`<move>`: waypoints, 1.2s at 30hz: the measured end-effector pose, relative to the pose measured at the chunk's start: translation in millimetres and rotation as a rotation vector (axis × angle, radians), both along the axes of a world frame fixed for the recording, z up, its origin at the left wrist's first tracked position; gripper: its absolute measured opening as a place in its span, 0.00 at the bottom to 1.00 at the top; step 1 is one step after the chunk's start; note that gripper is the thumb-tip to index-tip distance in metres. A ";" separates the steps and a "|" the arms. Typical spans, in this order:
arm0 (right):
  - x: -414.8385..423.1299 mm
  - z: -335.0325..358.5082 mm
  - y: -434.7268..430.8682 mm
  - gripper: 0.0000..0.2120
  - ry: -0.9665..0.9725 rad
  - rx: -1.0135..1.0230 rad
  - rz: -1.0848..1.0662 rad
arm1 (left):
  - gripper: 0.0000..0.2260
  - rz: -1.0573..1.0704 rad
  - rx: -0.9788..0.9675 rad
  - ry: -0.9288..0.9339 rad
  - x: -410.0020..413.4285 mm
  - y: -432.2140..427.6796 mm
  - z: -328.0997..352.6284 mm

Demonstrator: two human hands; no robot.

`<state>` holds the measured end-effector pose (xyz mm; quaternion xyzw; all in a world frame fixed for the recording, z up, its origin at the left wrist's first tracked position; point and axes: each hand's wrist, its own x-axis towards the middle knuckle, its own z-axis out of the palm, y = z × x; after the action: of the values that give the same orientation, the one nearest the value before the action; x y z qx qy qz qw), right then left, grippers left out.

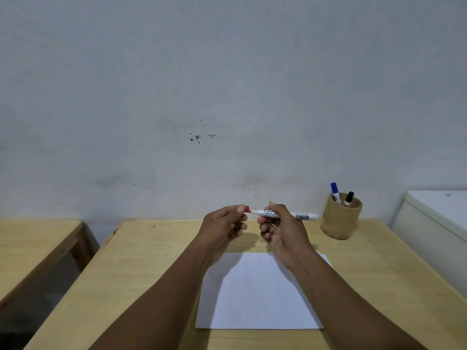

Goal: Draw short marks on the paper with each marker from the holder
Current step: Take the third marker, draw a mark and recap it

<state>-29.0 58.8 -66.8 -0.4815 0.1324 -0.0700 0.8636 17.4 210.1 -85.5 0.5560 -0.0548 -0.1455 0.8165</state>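
Note:
A white marker [300, 215] with a red cap [247, 209] lies level in the air above the table. My right hand [280, 231] grips its barrel near the middle. My left hand [223, 224] pinches the red cap between thumb and fingers. A blank white paper [257, 299] lies flat on the table below both hands. A round wooden holder [340, 219] stands at the back right with a blue-capped marker [335, 192] and a black-capped marker [349, 198] upright in it.
The light wooden table [151, 274] runs to a grey wall [227, 97] at the back. A second wooden table [32, 243] stands to the left across a gap. A white cabinet [434, 223] stands at the right edge.

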 end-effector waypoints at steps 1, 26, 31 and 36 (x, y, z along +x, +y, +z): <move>-0.6 0.6 -2.4 0.08 0.002 0.011 -0.014 | 0.07 -0.002 -0.009 0.005 0.2 -1.8 0.4; 0.4 13.1 -113.9 0.05 0.110 -0.408 -0.229 | 0.06 0.217 0.482 -0.622 32.5 -113.9 102.4; -9.3 12.6 -153.0 0.05 0.124 -0.589 -0.333 | 0.06 0.175 0.604 -0.738 30.6 -168.2 100.1; -19.5 14.3 -179.9 0.06 0.135 -0.720 -0.379 | 0.06 0.122 0.702 -0.809 32.0 -204.5 84.4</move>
<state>-48.5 -121.1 -52.4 -0.7234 0.2420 -0.2380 0.6012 49.4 5.7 -1.1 0.8092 -0.2803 0.1185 0.5025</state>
